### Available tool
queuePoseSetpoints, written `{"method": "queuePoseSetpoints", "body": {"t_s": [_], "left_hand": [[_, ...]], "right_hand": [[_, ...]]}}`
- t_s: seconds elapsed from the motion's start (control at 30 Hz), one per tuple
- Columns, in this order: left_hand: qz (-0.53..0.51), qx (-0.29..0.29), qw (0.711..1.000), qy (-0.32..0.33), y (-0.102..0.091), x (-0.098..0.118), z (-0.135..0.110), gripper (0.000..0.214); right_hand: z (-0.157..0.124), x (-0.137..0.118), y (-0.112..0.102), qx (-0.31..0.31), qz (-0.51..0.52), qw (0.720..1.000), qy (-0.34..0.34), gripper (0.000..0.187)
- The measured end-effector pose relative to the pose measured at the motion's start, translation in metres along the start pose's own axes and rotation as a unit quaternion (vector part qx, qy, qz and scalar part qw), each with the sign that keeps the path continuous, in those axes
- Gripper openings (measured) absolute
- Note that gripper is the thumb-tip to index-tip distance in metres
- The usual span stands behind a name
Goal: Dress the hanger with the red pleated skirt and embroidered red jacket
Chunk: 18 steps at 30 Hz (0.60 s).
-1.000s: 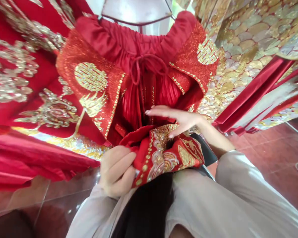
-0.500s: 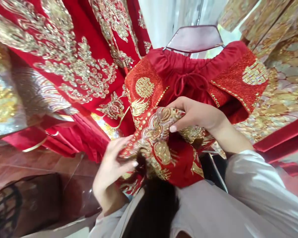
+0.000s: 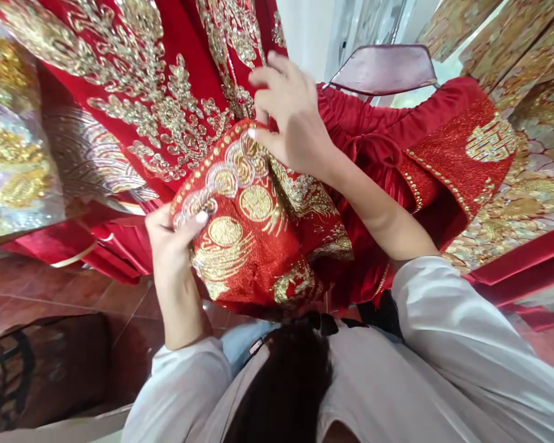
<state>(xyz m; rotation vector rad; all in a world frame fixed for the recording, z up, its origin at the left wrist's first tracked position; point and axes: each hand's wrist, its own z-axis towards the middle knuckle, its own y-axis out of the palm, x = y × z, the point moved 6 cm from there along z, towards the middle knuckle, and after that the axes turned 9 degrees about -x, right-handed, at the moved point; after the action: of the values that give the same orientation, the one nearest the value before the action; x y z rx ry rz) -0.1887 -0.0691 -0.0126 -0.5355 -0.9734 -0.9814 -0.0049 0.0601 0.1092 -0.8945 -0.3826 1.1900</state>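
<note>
A red garment (image 3: pixel 277 258) with gold embroidery and a beaded scalloped border spreads out before me. My left hand (image 3: pixel 175 252) is closed on the border's lower left end, its thumb on top of the beadwork. At the border's upper end, my right hand (image 3: pixel 292 111) has its fingers spread, and its thumb tip lies at the edge. Whether that thumb presses on the cloth I cannot tell. Gathered red satin (image 3: pixel 410 117) with a tied bow (image 3: pixel 375 147) runs along the top, below a pale pinkish trapezoid piece (image 3: pixel 385 69).
Another red dress (image 3: pixel 175 117) with silver-gold beadwork hangs at the upper left. Gold sequinned garments (image 3: pixel 544 135) hang on the right. A dark bag (image 3: pixel 50 369) lies on the reddish tiled floor (image 3: pixel 129 320) at the lower left.
My right hand has let go of the embroidered border and moved up and left, its fingers opening. My left hand has shifted left and up with the border, spreading the embroidered panel into view.
</note>
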Motion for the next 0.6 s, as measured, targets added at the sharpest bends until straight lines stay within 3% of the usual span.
{"method": "queuePoseSetpoints", "body": {"t_s": [0.07,0.13,0.27,0.33,0.43,0.6], "left_hand": [[0.040,-0.009,0.998,0.036,0.004,0.012,0.019,0.038],[0.055,-0.018,0.997,0.052,0.008,0.015,0.035,0.042],[0.069,-0.018,0.995,0.072,0.016,0.004,0.061,0.053],[0.082,-0.029,0.993,0.080,0.029,-0.004,0.075,0.056],[0.090,-0.041,0.994,0.054,0.059,-0.016,0.097,0.054],[-0.030,-0.092,0.995,-0.037,0.102,-0.033,0.108,0.041]], "right_hand": [[0.010,0.010,0.004,-0.014,-0.011,1.000,-0.012,0.027],[0.011,0.017,0.005,-0.067,-0.010,0.998,-0.006,0.032],[-0.016,0.006,-0.010,-0.155,0.007,0.988,-0.022,0.033],[-0.032,-0.005,-0.019,-0.147,-0.005,0.988,-0.043,0.030],[-0.041,-0.010,-0.027,-0.087,-0.060,0.993,-0.054,0.025],[-0.030,0.012,-0.034,-0.023,-0.091,0.995,-0.017,0.021]]}}
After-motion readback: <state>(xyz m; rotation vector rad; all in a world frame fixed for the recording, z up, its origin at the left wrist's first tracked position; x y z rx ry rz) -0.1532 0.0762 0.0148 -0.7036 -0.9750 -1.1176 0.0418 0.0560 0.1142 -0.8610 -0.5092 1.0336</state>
